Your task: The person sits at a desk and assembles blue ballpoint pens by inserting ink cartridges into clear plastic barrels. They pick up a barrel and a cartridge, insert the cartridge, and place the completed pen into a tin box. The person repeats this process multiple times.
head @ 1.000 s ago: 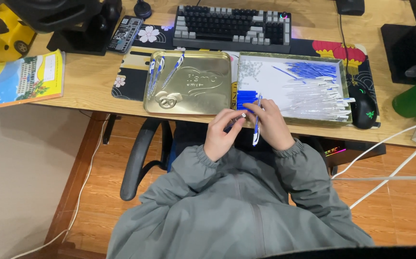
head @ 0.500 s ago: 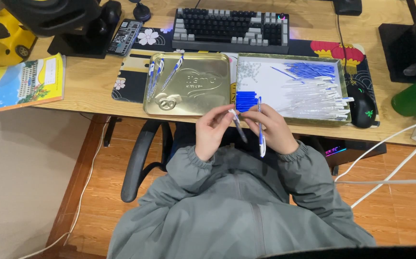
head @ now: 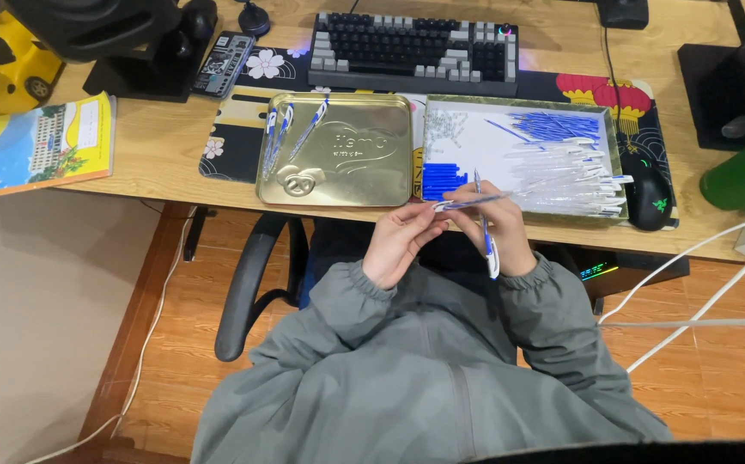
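Pen barrel: a clear pen barrel lay nearly level between the two hands, just near of the desk edge and in front of the white tray.
Left hand: the left hand pinched the left end of the barrel, fingers closed on it.
Right hand: the right hand was curled shut around a blue-and-white pen that ran from far to near through the fist, its pale tip pointing toward the person; whether these fingers also touched the barrel could not be told.
White tray: a shallow tray sat on the desk just beyond the hands, to the right.
Tray contents: a block of blue caps lay at the near left corner, a spread of clear barrels filled the right half, and thin blue refills lay at the far right.
Gold lid: a gold tin lid lay left of the tray, touching or nearly touching it.
Finished pens: several assembled pens rested on the far left part of the lid.
Keyboard: a dark keyboard stood beyond both trays.
Mouse: a black mouse lay just right of the tray.
Booklet: a yellow booklet lay at the far left of the desk.
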